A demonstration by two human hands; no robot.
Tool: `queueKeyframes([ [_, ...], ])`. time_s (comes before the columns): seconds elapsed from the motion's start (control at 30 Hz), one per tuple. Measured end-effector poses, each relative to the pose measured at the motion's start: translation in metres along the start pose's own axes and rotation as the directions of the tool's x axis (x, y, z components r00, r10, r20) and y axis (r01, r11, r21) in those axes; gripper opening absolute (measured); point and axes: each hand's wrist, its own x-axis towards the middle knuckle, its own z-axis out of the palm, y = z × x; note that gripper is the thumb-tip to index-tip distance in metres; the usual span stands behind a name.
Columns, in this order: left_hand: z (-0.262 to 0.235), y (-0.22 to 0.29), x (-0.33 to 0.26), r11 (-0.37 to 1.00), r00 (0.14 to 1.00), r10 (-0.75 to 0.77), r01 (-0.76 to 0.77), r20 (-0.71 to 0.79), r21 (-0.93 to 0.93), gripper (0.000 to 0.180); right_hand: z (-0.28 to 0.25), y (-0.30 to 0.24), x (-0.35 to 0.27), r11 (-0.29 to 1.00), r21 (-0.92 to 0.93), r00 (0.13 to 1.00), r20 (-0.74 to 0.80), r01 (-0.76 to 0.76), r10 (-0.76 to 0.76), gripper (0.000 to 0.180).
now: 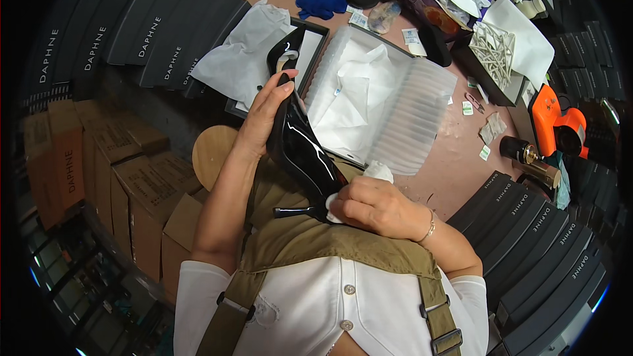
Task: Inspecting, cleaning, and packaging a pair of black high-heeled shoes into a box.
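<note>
My left hand (264, 113) grips a glossy black high-heeled shoe (302, 148) near its toe, holding it tilted above my lap. The thin heel points left, close to my apron (343, 244). My right hand (377, 203) is closed around a white cloth (379, 171) and presses it against the back of the shoe; some of the cloth pokes out above and below the fingers. Beyond the left hand, a second black shoe (285, 46) lies on an open dark box (316, 38) with white tissue paper (254, 43).
Translucent ribbed plastic wrap (419, 122) and white paper lie across the pink table (455, 178). Stacked dark shoeboxes flank me left (155, 33) and right (527, 237). An orange tool (550, 122), a box of white sticks (491, 56) and a blue cloth (321, 2) sit farther off.
</note>
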Motion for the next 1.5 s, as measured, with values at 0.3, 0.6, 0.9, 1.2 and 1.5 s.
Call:
queueKeyframes([
  [0.3, -0.001, 0.001, 0.002, 0.998, 0.997, -0.005, 0.010, 0.072, -0.070, 0.047, -0.005, 0.000, -0.007, 0.996, 0.067, 0.999, 0.000, -0.054, 0.054, 0.012],
  [0.6, -0.001, -0.001, 0.004, 0.999, 0.997, -0.010, 0.014, 0.073, -0.047, 0.050, -0.004, 0.003, -0.020, 0.989, 0.144, 0.999, 0.001, -0.035, 0.035, 0.013],
  [0.9, 0.001, -0.003, 0.004, 0.999, 0.997, -0.007, 0.009, 0.076, -0.035, 0.052, 0.000, 0.005, -0.027, 0.988, 0.149, 0.998, -0.040, -0.050, 0.056, 0.013],
  [1.2, -0.003, -0.005, 0.002, 0.999, 0.997, -0.015, 0.018, 0.079, -0.043, 0.051, -0.001, 0.001, -0.024, 0.979, 0.197, 0.998, -0.039, -0.046, 0.055, 0.011],
  [1.5, -0.003, -0.006, 0.001, 1.000, 0.997, 0.005, -0.003, 0.078, -0.029, 0.051, 0.003, 0.004, -0.019, 0.987, 0.162, 1.000, 0.011, 0.009, -0.011, 0.013],
])
